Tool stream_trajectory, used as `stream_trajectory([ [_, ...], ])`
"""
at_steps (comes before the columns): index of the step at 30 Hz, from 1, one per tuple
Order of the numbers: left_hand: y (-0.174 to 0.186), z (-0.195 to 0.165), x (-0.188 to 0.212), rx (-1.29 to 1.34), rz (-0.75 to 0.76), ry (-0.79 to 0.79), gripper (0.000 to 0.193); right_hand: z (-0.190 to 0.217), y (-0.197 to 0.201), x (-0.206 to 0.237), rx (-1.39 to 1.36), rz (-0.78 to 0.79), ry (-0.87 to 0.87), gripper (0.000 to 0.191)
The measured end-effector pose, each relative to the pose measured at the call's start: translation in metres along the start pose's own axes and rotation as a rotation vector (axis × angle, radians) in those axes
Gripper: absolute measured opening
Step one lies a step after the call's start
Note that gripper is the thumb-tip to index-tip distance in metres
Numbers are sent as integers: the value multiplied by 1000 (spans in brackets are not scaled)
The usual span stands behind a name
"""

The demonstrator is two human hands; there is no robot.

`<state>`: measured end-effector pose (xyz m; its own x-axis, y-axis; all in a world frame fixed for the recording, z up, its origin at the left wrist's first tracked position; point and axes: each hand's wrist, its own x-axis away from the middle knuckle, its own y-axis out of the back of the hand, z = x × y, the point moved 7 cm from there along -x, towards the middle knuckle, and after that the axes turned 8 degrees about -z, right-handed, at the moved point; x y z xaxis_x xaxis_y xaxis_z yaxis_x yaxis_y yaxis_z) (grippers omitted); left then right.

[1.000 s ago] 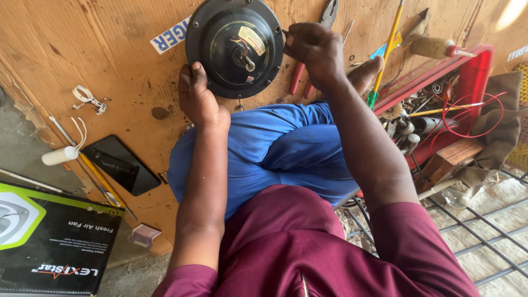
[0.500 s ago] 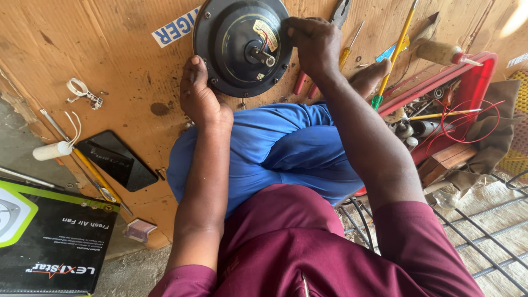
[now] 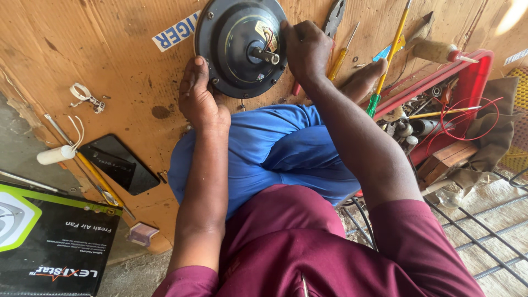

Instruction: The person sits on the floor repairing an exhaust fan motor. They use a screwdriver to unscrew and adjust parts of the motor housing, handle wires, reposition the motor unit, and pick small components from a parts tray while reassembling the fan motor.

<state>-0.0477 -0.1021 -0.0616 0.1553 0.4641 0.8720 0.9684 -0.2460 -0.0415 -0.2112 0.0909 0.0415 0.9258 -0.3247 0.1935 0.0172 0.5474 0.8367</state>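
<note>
**Two hands on a round black motor housing**

Brown cardboard (image 3: pixel 82 60) covers the floor and makes the working surface in the head view. On it, near the top of the picture, lies a round black motor housing (image 3: pixel 234 47) with a short shaft and some wires in its middle. The left hand (image 3: pixel 199 98) rests against the lower left rim of the housing, with fingers curved around the edge and the palm on the cardboard, so it is gripping the rim. The right hand (image 3: pixel 306 48) is on the right rim of the housing, fingers bent and closed on the edge close to the shaft; I cannot tell if it holds some small part between the fingers.

Just beside the right hand, on the cardboard, lie pliers (image 3: pixel 334 16) and a screwdriver with a yellow handle (image 3: pixel 336 61). A longer yellow tool with a green grip (image 3: pixel 388 66) lies to the right, near a red tray (image 3: pixel 467 82) full of small metal parts and red wire. At the left side there are a black phone (image 3: pixel 118 163), a white cylinder with wires (image 3: pixel 56 154), and a black and green carton (image 3: pixel 49 242). The person sits with blue trousers (image 3: pixel 275 159) and a maroon shirt (image 3: pixel 308 247).
</note>
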Motion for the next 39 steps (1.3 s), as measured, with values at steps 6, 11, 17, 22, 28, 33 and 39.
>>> stream_trajectory([
  [6, 0, -1, 0, -16, -7, -9, 40, -8, -3, 5, -378, 100, -97, 23],
  [11, -2, -2, 0, 38, 50, -42, 36, 6, 2, 5, -15, -70, 131, 26],
  [17, -2, 0, -2, 62, 52, -13, 34, -15, -3, 3, -312, -20, -237, 23],
  [22, -1, 0, -2, 41, 53, -36, 33, 15, 2, 7, -46, -149, 250, 32],
  [28, -1, 0, -3, 53, 77, -41, 33, -27, -10, 3, -329, 5, -377, 25],
  [33, 1, 0, -3, 22, 55, -28, 37, -3, -2, 7, -337, 23, 144, 16],
  [39, 1, 1, -2, 18, 45, -22, 38, -9, -4, 4, -202, 38, 197, 15],
])
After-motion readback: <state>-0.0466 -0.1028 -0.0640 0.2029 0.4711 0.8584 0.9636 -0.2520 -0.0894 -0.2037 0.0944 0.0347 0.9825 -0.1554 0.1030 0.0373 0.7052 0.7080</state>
